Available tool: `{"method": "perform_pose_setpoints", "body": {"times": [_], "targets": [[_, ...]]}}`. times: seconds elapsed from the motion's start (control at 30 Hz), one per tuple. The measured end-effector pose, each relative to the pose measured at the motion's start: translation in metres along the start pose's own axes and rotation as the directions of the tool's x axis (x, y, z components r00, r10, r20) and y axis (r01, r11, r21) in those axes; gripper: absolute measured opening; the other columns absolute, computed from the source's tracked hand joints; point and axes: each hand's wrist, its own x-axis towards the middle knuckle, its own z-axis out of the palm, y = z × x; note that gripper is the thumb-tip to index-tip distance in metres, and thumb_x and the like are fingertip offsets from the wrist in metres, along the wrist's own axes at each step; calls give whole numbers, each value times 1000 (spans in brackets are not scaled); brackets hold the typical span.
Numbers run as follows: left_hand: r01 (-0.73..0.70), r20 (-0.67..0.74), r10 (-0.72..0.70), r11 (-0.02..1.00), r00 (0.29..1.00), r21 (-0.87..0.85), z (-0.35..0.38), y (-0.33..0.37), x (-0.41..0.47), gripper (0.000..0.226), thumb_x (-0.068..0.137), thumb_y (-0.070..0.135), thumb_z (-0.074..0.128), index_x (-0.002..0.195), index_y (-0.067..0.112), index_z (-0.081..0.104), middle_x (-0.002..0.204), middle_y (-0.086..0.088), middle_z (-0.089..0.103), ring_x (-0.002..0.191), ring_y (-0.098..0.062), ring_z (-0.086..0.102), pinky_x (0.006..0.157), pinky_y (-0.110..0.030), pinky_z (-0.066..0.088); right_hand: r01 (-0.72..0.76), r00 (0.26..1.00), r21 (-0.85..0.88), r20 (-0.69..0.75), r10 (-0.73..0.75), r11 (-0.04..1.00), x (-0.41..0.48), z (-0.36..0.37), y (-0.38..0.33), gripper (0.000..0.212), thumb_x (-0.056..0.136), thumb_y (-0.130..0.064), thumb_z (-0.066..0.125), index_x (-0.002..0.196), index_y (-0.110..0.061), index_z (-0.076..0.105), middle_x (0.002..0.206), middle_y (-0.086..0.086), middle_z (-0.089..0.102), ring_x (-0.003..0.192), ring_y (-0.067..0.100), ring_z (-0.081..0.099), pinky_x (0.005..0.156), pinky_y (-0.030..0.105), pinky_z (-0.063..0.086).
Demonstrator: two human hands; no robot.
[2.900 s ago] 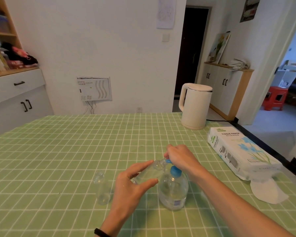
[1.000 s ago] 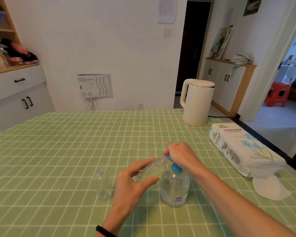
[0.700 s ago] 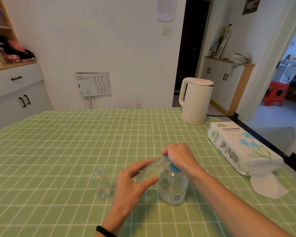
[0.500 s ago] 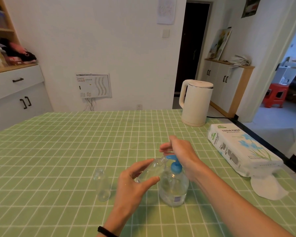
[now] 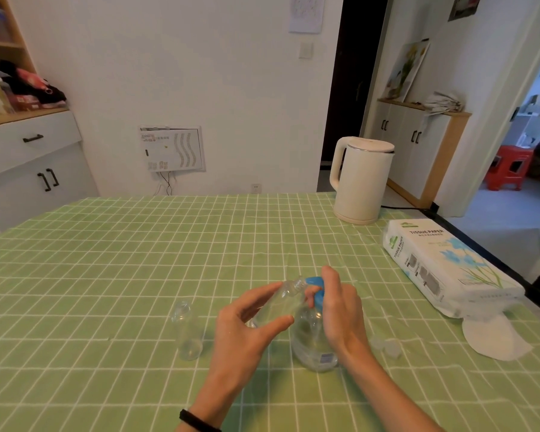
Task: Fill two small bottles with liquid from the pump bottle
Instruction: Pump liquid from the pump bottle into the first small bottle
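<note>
1. Pump bottle [image 5: 312, 341], clear with a blue pump head [image 5: 317, 286], stands upright on the green checked tablecloth [image 5: 106, 275], near the front middle of the table.
2. Since a second ago the right hand [image 5: 340, 310] has come up off the pump head. Then its fingers were curled down over the head. Now they point upward, nearly straight, and most of the blue head shows.
3. That right hand is loose and holds nothing. Its palm faces the pump head from the right, just beside it. Whether skin touches plastic cannot be told.
4. As in the earlier frames, the left hand [image 5: 247, 332], with a dark band at the wrist, grips a small bottle [image 5: 278, 304] between thumb and curled fingers.
5. This small bottle is clear and tilted. Its open neck points up and to the right, meeting the spout of the pump head. How full it is cannot be told.
6. To the left of the left hand, apart from it, a second small bottle [image 5: 186, 332] stands upright and uncapped, in the same spot as before.
7. Two small clear caps [image 5: 387, 346] lie on the cloth to the right of the right wrist.
8. Farther back on the right stand a cream kettle [image 5: 359, 179] and a pack of tissue paper [image 5: 443, 269].
</note>
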Motion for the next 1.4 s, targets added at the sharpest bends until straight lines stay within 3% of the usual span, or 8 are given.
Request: {"method": "perform_pose_setpoints", "body": {"times": [0.17,0.3,0.43,0.6,0.97,1.1,1.27,1.4], "targets": [[-1,6,0,1000,1000,16,0,-1,1,55,74,10,94,123,30,78,121,17,79,120,-3,71,106,-16,50,103,993,-51,-58,-106,993,2,5,2,58,77,-62,22,44,-22,48,48,-2,55,47,9,47,64,39,41],[-1,19,0,1000,1000,25,0,-5,1,55,74,12,94,123,31,77,122,17,79,121,-3,70,107,-16,50,139,985,-121,-85,-150,983,3,7,4,47,84,-43,28,45,-22,42,46,5,49,45,11,39,58,38,34],[-1,18,0,1000,1000,18,2,-6,0,55,74,12,94,123,30,77,121,15,79,121,-4,71,107,-18,51,131,986,-150,-84,-145,980,6,7,6,52,87,-40,29,40,-23,44,40,-7,39,43,11,38,57,37,30],[-6,14,5,1000,1000,10,1,-6,-1,55,75,9,93,123,30,77,121,15,79,120,-5,72,105,-16,51,49,994,-92,-88,-57,995,5,8,8,67,81,-70,20,46,-24,53,45,-11,55,48,6,52,63,37,41],[-2,-3,2,1000,1000,21,-2,-8,-1,55,74,9,94,123,28,77,120,17,79,119,-2,72,100,-9,49,120,990,-94,-66,-126,988,7,7,8,58,88,-42,30,39,-32,58,53,-12,66,51,3,56,63,34,40],[-10,-4,10,1000,1000,29,-2,-8,-1,55,74,10,94,122,31,77,119,19,79,118,-1,72,99,-9,50,105,992,-97,-65,-112,990,6,8,8,57,87,-44,29,42,-33,61,55,-13,68,52,4,56,64,34,41],[-5,-8,5,999,1000,32,-3,-8,-1,54,74,13,94,122,30,77,120,18,79,119,-2,72,100,-10,50,72,993,-80,-85,-79,994,5,9,8,63,86,-61,25,39,-29,54,60,-10,72,58,9,61,69,37,47],[-2,-7,2,999,1000,39,-2,-7,-2,55,73,15,94,123,30,77,120,19,79,118,0,71,100,-9,49,94,992,-79,-74,-100,992,5,8,7,60,79,-61,22,42,-30,58,54,-12,67,53,3,57,65,35,43]]}}
